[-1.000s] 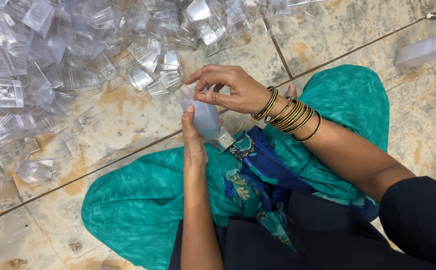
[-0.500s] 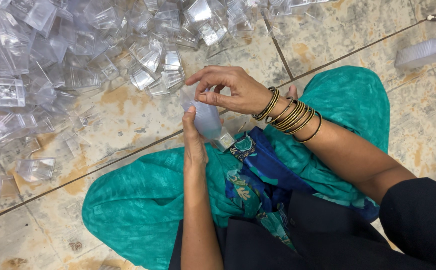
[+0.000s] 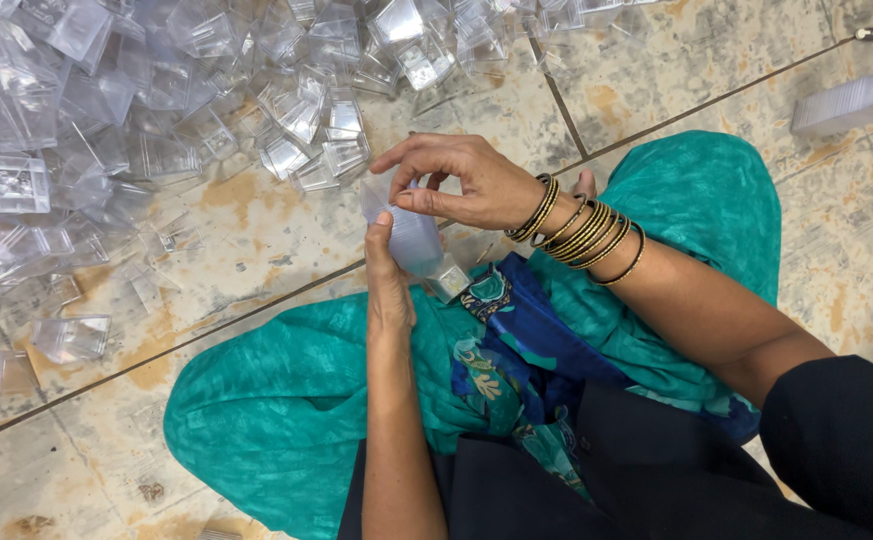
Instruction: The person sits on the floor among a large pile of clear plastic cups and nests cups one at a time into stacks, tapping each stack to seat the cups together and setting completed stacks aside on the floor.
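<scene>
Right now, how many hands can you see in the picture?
2. The left hand comes up from below and holds a small clear plastic piece over the teal cloth. The right hand, bangles at its wrist, pinches the piece's top. None others show.

A heap of clear plastic boxes (image 3: 156, 100) spreads across the stained tile floor (image 3: 676, 70) ahead of me. A stack of clear lids (image 3: 851, 100) lies apart at the right. Teal cloth (image 3: 286, 400) covers my lap.
</scene>
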`<move>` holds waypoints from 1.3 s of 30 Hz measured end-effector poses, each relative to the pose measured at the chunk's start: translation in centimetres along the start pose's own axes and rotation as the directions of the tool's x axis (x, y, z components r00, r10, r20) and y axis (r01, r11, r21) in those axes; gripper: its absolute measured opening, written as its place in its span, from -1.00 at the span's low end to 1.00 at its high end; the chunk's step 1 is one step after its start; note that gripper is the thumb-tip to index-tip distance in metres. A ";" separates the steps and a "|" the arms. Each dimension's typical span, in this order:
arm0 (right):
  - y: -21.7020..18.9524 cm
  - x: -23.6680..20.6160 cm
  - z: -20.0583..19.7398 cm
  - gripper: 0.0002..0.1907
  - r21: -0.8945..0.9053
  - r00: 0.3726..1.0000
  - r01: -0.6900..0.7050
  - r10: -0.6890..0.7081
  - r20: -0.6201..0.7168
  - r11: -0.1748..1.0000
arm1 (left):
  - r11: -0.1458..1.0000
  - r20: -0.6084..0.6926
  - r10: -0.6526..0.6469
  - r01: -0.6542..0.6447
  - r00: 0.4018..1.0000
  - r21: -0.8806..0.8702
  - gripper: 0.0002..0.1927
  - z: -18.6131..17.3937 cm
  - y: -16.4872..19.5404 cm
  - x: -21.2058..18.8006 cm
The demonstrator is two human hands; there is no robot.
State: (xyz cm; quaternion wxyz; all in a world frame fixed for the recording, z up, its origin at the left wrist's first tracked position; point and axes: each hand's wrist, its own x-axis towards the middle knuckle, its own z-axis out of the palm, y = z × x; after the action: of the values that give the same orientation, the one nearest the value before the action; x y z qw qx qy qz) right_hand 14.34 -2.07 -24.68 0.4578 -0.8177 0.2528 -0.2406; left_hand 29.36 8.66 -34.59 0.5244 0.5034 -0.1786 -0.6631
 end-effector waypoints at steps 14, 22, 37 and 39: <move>0.5 -0.1 1.0 -0.31 0.117 0.993 -0.115 0.113 0.021 0.987 | 0.801 0.060 0.099 -0.043 0.993 -0.597 -0.10 -0.6 1.8 -0.6; 1.8 0.3 2.3 -0.33 0.473 0.854 -0.515 0.379 0.357 0.715 | 0.603 -0.012 0.400 -0.273 0.917 -0.750 -0.15 -0.6 4.9 -2.3; 0.8 -0.1 -1.6 -0.36 0.569 0.974 -0.170 0.226 -0.029 0.805 | 0.861 0.132 0.374 -0.290 0.918 -0.417 -0.60 -1.3 1.3 -0.5; 1.5 -0.2 -1.5 -0.37 0.575 0.974 -0.171 0.226 -0.025 0.800 | 0.868 0.060 0.407 -0.366 0.911 -0.337 -0.68 -0.9 1.6 -0.5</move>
State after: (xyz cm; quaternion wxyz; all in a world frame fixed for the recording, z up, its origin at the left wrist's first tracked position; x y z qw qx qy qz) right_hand 12.97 -3.55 -25.33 0.6912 -0.6007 0.2747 -0.2933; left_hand 30.93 8.79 -33.53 0.7082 0.3223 -0.2000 -0.5955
